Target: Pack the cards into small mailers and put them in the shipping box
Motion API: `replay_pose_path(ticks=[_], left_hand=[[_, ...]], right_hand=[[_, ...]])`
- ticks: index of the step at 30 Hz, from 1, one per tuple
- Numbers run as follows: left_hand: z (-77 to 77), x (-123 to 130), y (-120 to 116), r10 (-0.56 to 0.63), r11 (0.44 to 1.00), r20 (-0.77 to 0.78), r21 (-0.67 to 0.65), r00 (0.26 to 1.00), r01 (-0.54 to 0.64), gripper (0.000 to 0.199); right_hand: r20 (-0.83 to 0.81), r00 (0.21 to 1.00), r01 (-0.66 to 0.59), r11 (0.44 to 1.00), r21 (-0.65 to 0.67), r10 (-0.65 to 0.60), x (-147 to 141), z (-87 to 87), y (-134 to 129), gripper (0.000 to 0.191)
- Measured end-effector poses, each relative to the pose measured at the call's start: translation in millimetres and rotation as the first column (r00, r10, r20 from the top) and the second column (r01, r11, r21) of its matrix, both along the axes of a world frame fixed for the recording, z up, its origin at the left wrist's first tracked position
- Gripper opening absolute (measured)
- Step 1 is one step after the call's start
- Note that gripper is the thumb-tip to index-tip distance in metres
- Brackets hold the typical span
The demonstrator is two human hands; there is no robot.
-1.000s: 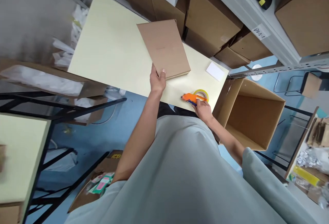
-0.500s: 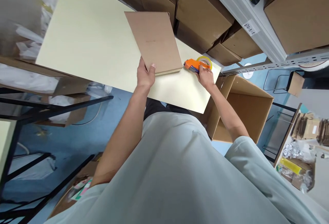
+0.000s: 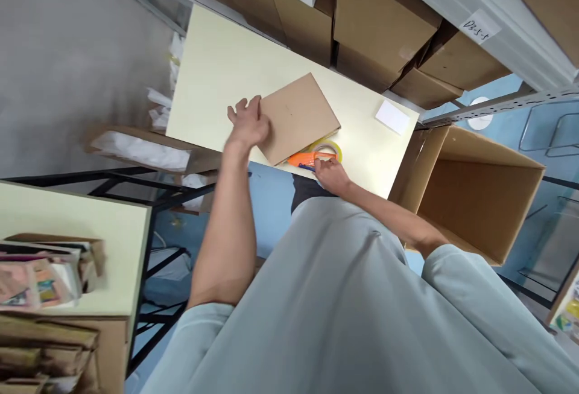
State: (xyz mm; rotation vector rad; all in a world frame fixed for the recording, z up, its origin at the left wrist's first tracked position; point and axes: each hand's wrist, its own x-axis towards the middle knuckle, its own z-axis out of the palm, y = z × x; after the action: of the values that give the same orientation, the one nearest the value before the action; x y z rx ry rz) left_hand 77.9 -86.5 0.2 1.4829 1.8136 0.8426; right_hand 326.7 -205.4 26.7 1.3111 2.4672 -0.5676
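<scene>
1. Holds the left hand (image 3: 248, 123) with fingers spread apart, at the left edge of the flat brown carton (image 3: 298, 117). Overlaps this edge in the view, but cannot tell whether touching or only hanging just above.
2. Grips with the right hand (image 3: 332, 175) the orange tape dispenser (image 3: 301, 158), with fingers bent around its right end.
3. Has the flat brown carton on the pale table (image 3: 221, 74), turned at an angle, with its nearest corner close to the front edge of the table.
4. Has the orange tape dispenser along the near side of the carton, together with the yellow tape roll (image 3: 339, 151), seen as a ring beyond the fingers. Cannot tell surely whether touching the carton there.
5. Shows farther right, on the same table, a white card (image 3: 392, 117), well apart from both hands.
6. Shows beside the right end of the table a large open box (image 3: 470, 201), with the brown inside visible.
7. Shows behind the table several brown boxes (image 3: 384, 14) in a row, and above them a shelf label (image 3: 480, 26) with handwriting.
8. Shows at lower left a second table (image 3: 122, 243), bearing a pile of printed packets (image 3: 45, 282), somewhat blurred.
9. Wears a light grey-blue shirt (image 3: 353, 291).
</scene>
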Motion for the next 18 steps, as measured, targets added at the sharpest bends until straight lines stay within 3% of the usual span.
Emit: replay_pose_path(ticks=[3, 5, 10, 13, 16, 18], left_hand=[[-0.5, 37.7, -14.5, 0.209, 0.976, -0.069, 0.075, 0.976, -0.203, 0.057], [2.6, 55.0, -24.5, 0.277, 0.957, -0.078, 0.117, 0.958, -0.267, 0.064], [19.2, 63.8, -30.8, 0.157, 0.984, -0.050, 0.097, 0.986, -0.152, 0.065], [28.0, 66.5, -28.5, 0.086, 0.995, -0.071, 0.063, 0.994, -0.081, 0.080], [29.4, 68.6, -27.7, 0.036, 0.999, -0.097, 0.013, 0.995, -0.035, 0.095], [25.3, 67.2, -27.6, -0.008, 1.000, -0.092, -0.015, 0.996, 0.007, 0.094]], right_hand=[[-0.003, 1.000, 0.023, 1.000, -0.004, -0.023, -19.0, 1.8, -14.0, 0.031], [-0.005, 0.999, 0.032, 0.999, -0.008, -0.032, -16.2, 3.3, -16.1, 0.033], [-0.035, 0.999, -0.005, 0.999, -0.046, 0.003, 9.9, 4.9, -25.5, 0.036], [-0.029, 1.000, -0.002, 0.996, -0.093, 0.000, 32.5, 4.6, -36.7, 0.040], [0.049, 0.997, 0.069, 0.988, -0.135, -0.063, 77.9, 9.5, -42.3, 0.038], [0.112, 0.989, 0.108, 0.987, -0.119, -0.095, 119.7, 17.6, -38.7, 0.039]])
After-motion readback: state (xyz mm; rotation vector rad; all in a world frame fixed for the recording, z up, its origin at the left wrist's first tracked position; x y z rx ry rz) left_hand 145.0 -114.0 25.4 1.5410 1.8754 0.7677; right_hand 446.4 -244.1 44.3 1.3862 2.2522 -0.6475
